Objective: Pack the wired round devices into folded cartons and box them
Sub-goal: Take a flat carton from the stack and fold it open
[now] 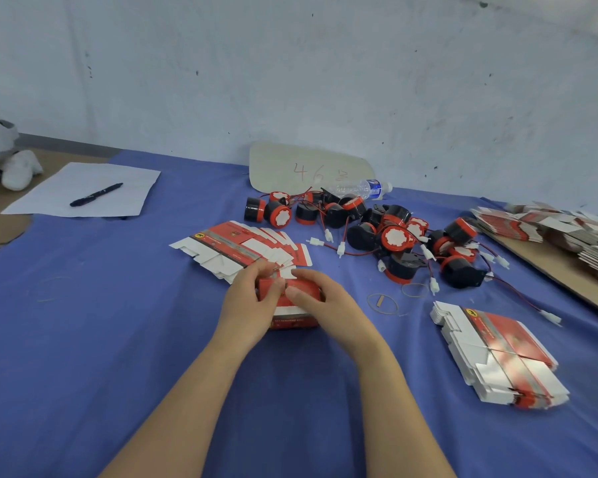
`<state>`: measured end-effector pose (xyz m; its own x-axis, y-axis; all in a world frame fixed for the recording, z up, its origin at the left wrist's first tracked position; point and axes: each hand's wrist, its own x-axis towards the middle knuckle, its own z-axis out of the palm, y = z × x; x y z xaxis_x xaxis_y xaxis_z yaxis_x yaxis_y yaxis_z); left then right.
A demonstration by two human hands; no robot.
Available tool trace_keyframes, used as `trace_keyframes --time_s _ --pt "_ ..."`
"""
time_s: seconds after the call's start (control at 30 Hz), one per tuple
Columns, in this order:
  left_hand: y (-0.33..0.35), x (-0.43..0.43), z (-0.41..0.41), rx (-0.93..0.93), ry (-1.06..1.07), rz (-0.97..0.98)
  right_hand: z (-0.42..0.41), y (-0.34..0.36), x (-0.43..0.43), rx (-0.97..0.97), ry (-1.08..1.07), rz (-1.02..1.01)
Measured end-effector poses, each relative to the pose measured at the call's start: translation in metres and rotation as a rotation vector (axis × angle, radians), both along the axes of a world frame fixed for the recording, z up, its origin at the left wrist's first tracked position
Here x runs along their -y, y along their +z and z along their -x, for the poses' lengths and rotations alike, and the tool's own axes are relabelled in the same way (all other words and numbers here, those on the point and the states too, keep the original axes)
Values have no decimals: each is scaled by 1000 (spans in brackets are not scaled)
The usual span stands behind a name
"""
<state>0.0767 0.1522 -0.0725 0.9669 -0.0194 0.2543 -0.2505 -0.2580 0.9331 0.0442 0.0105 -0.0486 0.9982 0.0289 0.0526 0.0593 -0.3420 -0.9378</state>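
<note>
A small red carton [292, 307] is held just above the blue-covered table [83, 339], near its middle, between both hands. The grip of the left hand [251, 300] is closed round the carton's left end, with the thumb laid over the top; the grip of the right hand [323, 300] is closed round the right end, and its thumb is pressed onto the white top flap. Whether a device is already inside cannot be told. The carton is judged to be light and thin-walled: it is stiff along its creases but easily dented on its broad faces, so it is best taken by the edges and corners, and the flaps should be pushed at their folds rather than at their tips. The glossy print may be a little slippery. A fan of flat cartons [242, 244] lies just beyond the hands, and a squared stack of flat cartons [501, 357] lies to the right. The wired round devices [394, 238] are piled further back. They are judged hard and heavier than the cartons, best grasped round the black body, not lifted by the thin red leads, which are tangled and could be strained at the white plugs.
</note>
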Motion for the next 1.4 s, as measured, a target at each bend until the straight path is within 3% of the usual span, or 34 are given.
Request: trace_keyframes --time_s 0.17,0.33,0.5,0.7,0.87,1.03,1.2,1.4 --pt "1 3 3 -8 52 -51 2 3 5 -53 149 54" --pt "10 -1 8 -5 -46 87 -2 -3 1 122 -61 143" --pt "12 5 12 40 -79 128 -6 -4 -4 173 -196 -31" --pt "16 7 15 5 -62 230 -8 0 -7 84 -203 -204" --pt "27 6 27 82 -214 220 -4 8 14 -42 -286 -416" --pt "35 6 32 123 -253 305 -4 12 12 -352 -333 -550" --pt "35 5 33 -10 -313 162 -1 15 12 -349 -315 -769" --pt "46 0 36 55 -322 217 8 16 6 -498 -53 -523"
